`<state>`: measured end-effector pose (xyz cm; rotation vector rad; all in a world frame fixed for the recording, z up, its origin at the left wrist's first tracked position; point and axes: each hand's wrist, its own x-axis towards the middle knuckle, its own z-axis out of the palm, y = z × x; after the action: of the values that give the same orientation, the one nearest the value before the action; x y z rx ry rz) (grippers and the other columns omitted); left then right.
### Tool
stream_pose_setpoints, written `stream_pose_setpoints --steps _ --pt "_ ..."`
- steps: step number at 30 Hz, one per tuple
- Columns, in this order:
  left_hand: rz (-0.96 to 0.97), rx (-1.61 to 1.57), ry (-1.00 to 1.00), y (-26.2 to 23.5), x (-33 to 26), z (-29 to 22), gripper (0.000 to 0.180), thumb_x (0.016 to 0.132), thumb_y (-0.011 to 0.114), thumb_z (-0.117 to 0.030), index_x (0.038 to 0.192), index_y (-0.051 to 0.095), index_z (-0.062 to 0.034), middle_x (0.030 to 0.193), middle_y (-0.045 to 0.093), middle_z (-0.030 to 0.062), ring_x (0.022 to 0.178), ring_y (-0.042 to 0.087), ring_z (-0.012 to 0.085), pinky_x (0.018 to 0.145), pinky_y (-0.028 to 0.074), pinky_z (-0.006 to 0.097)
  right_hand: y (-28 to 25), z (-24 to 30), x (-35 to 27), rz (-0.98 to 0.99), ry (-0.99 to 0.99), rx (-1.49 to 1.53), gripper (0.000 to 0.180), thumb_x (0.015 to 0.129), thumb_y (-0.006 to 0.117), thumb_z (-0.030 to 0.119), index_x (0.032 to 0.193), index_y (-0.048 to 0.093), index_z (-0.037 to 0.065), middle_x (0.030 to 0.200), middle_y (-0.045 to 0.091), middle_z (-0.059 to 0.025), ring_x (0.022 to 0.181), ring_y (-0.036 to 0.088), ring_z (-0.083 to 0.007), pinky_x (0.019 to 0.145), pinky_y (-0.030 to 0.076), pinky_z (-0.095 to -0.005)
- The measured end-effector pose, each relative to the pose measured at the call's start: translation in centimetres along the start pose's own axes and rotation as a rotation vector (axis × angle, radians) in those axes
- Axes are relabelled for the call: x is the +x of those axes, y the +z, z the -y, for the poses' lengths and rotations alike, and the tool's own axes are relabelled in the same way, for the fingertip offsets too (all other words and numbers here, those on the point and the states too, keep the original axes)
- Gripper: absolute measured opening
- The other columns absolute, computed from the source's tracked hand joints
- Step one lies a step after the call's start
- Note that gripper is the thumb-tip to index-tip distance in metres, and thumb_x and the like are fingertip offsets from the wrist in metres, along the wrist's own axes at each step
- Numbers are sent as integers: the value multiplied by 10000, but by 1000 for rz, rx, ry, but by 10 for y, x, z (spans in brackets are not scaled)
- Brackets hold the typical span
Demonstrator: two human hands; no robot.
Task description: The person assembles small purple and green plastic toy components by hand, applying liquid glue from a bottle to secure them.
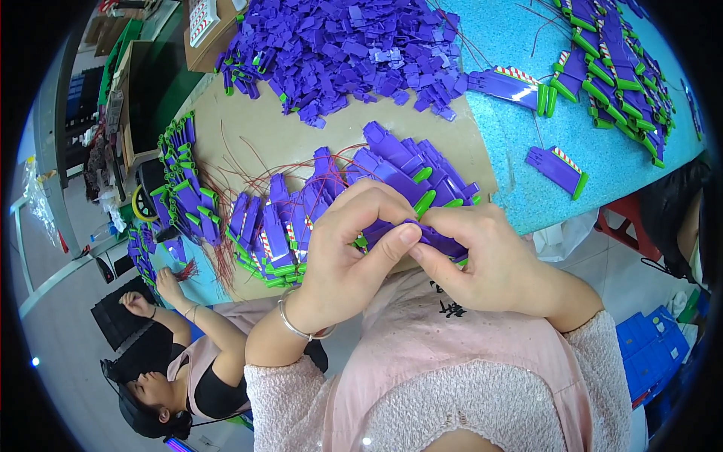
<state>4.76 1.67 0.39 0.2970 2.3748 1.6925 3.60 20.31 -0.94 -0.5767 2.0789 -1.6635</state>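
Observation:
My left hand [352, 245] and my right hand [486, 252] meet in front of my apron, thumbs and fingers pinched on a purple plastic wing part [443, 242]. Green ends show close behind the fingers, but I cannot tell which belong to the held part. Just beyond my hands lies a row of purple wing parts [392, 154] with green tips. More of them, some with red-and-white striped edges, overlap in a stack [277, 233] to the left. Thin red wires [324, 177] trail over these parts.
A big heap of small purple plates [339, 56] covers the far middle of the table. Finished-looking wings [610, 71] pile up on the blue mat [512, 169] at right. At left, a co-worker's hands [154, 294] are raised beside the table. Blue crates [654, 350] stand at lower right.

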Motion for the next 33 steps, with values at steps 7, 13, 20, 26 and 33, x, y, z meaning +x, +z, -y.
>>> stream_pose_setpoints --steps 7,13,20,26,33 --pt "-32 68 22 6 -3 1 138 837 688 -107 828 605 3 812 606 93 771 569 228 707 445 318 5 -9 -2 -60 -139 -88 181 818 599 94 690 498 14 586 533 -162 525 568 -359 482 422 -443" --pt "-10 157 26 -2 -1 -6 113 828 688 -75 847 607 2 802 602 91 758 572 227 685 450 314 -1 -2 -3 -4 -11 -105 105 809 633 97 792 587 4 649 581 -157 575 600 -339 519 450 -419" --pt "-156 180 -294 -41 -5 -2 114 891 625 -78 952 620 18 801 610 95 740 585 168 682 471 288 -47 -6 -14 -261 35 -96 203 779 678 41 972 628 1 918 594 -138 864 596 -270 777 464 -342" --pt "-226 736 25 -76 13 33 127 878 614 -87 937 648 20 873 649 156 794 620 279 736 483 357 -93 -57 -52 -479 192 -964 417 692 704 -74 1070 550 11 1011 550 -111 914 544 -291 810 423 -345" --pt "-547 959 -193 -137 86 97 232 857 637 -235 882 635 -4 848 662 167 800 641 333 723 494 409 -95 -58 -49 -245 293 -737 345 783 651 -39 1092 506 10 848 560 -112 769 573 -254 680 438 -343"
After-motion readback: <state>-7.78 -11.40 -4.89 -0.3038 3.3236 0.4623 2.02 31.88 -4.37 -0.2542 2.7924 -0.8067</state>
